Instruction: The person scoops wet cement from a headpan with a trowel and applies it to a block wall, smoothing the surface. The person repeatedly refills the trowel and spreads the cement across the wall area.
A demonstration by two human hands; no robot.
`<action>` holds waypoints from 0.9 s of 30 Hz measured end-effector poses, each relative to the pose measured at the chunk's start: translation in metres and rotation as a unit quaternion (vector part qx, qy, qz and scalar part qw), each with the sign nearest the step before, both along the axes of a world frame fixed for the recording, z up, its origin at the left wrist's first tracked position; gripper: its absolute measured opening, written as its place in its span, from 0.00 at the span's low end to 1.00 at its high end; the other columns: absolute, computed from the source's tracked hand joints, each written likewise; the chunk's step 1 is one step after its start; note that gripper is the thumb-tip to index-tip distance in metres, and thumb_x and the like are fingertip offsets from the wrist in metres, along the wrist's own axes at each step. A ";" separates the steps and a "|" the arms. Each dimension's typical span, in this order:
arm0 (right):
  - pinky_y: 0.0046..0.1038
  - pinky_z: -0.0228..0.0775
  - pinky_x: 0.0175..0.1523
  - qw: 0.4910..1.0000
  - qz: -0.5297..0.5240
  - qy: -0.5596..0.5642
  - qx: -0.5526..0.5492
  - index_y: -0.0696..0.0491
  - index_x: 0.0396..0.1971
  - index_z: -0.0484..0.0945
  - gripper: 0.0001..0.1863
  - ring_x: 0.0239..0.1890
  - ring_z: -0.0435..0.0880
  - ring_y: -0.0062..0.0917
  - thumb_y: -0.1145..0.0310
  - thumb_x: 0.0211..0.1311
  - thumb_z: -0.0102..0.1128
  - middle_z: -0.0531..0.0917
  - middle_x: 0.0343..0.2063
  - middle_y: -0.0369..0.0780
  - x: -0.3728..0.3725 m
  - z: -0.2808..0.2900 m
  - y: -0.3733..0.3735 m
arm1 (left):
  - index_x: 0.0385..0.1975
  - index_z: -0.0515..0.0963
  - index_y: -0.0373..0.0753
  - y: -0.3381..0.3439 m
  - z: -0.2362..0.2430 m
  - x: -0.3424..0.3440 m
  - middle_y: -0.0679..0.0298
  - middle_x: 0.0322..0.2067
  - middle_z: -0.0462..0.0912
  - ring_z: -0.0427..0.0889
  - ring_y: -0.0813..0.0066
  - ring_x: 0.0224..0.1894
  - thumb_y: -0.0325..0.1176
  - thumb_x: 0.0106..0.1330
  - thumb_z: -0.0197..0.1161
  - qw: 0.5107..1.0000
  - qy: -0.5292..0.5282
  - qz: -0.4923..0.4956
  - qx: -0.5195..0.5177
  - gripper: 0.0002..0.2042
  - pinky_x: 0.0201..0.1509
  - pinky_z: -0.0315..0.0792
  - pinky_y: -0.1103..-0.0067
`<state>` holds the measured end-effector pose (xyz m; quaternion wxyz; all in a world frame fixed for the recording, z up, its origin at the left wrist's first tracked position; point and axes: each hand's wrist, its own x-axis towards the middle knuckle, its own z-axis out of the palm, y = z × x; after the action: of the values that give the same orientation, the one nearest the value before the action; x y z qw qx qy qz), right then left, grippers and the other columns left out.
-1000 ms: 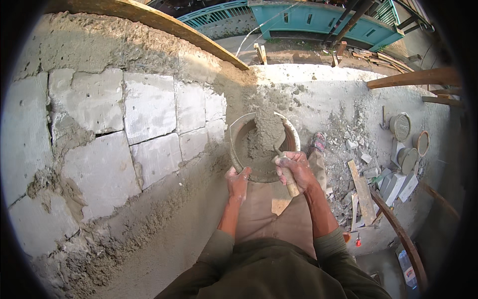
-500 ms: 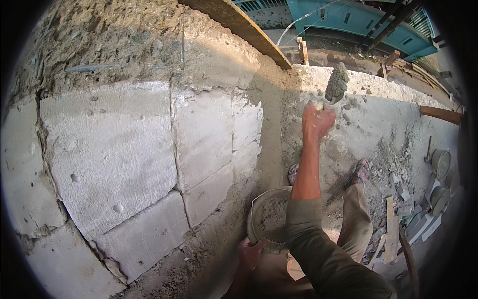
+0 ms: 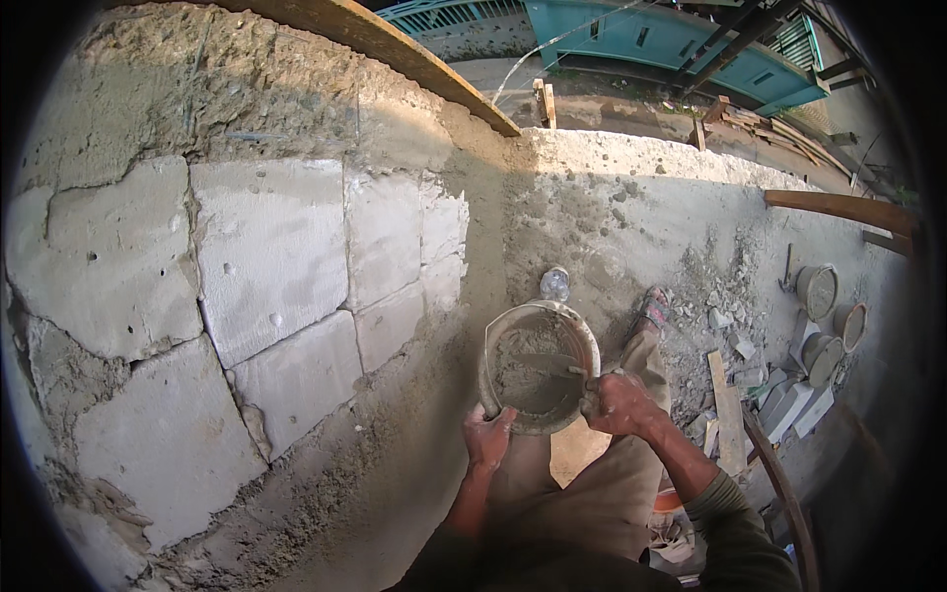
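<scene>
A round bucket (image 3: 486, 363) of wet grey mortar (image 3: 528, 393) is in front of my legs. My left hand (image 3: 488, 437) grips its near-left rim, thumb over the edge. At the bucket's right side, my right hand (image 3: 618, 403) is closed around the handle of a trowel. The trowel's blade (image 3: 543, 362) lies over the mortar inside the bucket, partly smeared with it. The handle is mostly hidden by my fingers. To the left rises a wall of pale blocks (image 3: 271, 247), with a strip of grey mortar (image 3: 483, 237) beside it at the corner.
A wooden board (image 3: 434, 69) runs along the top of the wall. Rubble (image 3: 720, 318), loose planks (image 3: 728, 414) and several buckets (image 3: 818, 291) lie to the right. A wooden beam (image 3: 838, 207) juts in at the right. Beyond the ledge (image 3: 631, 163) stands a turquoise fence (image 3: 671, 54).
My right hand has come back from the far ledge, where the trowel carried a lump of mortar, to the bucket. The bucket shows more fully now, and the view has shifted left.
</scene>
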<state>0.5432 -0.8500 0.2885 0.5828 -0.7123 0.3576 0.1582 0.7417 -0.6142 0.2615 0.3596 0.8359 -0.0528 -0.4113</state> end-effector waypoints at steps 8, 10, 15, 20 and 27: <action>0.49 0.81 0.43 0.970 0.111 -0.010 -0.215 0.54 0.24 0.84 0.06 0.36 0.91 0.46 0.68 0.51 0.69 0.87 0.26 0.49 -0.040 0.003 0.021 | 0.35 0.86 0.30 -0.141 0.086 -0.044 0.73 0.23 0.81 0.74 0.89 0.26 0.27 0.61 0.70 0.981 -0.047 -0.183 0.047 0.07 0.30 0.71 0.81; 0.49 0.79 0.51 0.980 0.096 0.082 -0.153 0.55 0.31 0.84 0.08 0.44 0.90 0.44 0.67 0.53 0.69 0.88 0.32 0.50 -0.045 0.040 -0.019 | 0.45 0.87 0.31 -0.139 0.089 -0.046 0.69 0.19 0.80 0.74 0.85 0.23 0.30 0.60 0.70 0.980 -0.056 -0.184 0.044 0.14 0.29 0.73 0.76; 0.47 0.78 0.58 0.982 0.006 0.084 -0.170 0.56 0.40 0.85 0.14 0.49 0.88 0.46 0.62 0.59 0.69 0.89 0.42 0.47 -0.101 0.005 -0.049 | 0.71 0.74 0.26 -0.187 0.116 -0.095 0.72 0.19 0.79 0.72 0.88 0.22 0.29 0.58 0.71 0.952 -0.125 -0.277 -0.042 0.36 0.28 0.73 0.78; 0.41 0.78 0.45 0.985 -0.165 -0.015 0.044 0.59 0.33 0.82 0.16 0.35 0.86 0.38 0.59 0.64 0.69 0.85 0.30 0.43 -0.122 -0.002 -0.028 | 0.62 0.80 0.25 -0.198 0.122 -0.115 0.72 0.21 0.81 0.73 0.88 0.23 0.27 0.59 0.71 0.972 -0.061 -0.228 -0.005 0.28 0.29 0.73 0.78; 0.25 0.69 0.20 0.909 -0.282 -0.038 0.303 0.58 0.27 0.84 0.12 0.13 0.78 0.18 0.69 0.71 0.68 0.82 0.17 0.37 -0.117 0.032 -0.025 | 0.45 0.84 0.33 -0.129 0.047 -0.091 0.69 0.35 0.86 0.80 0.84 0.35 0.24 0.67 0.69 0.991 0.092 0.023 -0.094 0.09 0.38 0.76 0.79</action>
<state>0.4259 -0.8748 0.3206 0.8045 -0.3764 0.4554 0.0610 0.6507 -0.7430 0.3084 0.4493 0.7581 -0.0393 -0.4711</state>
